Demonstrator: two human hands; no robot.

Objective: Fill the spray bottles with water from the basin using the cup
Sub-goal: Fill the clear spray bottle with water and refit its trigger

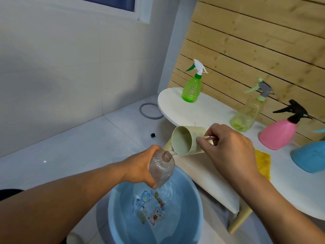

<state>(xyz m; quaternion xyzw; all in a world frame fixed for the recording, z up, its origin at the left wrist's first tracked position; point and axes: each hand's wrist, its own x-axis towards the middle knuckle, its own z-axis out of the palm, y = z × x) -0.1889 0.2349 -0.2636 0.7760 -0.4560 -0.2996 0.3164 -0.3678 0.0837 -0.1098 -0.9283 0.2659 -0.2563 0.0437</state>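
My left hand (140, 166) grips a clear ribbed bottle (161, 169) without its spray head, tilted over the blue basin (121, 224). My right hand (230, 148) holds a cream cup (186, 140) by its handle, tipped on its side with its lip at the bottle's open neck. A thin stream of water runs from the cup onto the neck. The basin holds water, and cartoon pictures show on its bottom. The water surface ripples under the bottle.
On the white table (202, 110) stand a green spray bottle (191, 88), a pale yellow-green one (248, 113), a pink one (279, 132) and a blue one (311, 155). A yellow cloth (263, 162) lies there. A grey ring (151, 110) and a small black cube (153, 135) lie on the floor.
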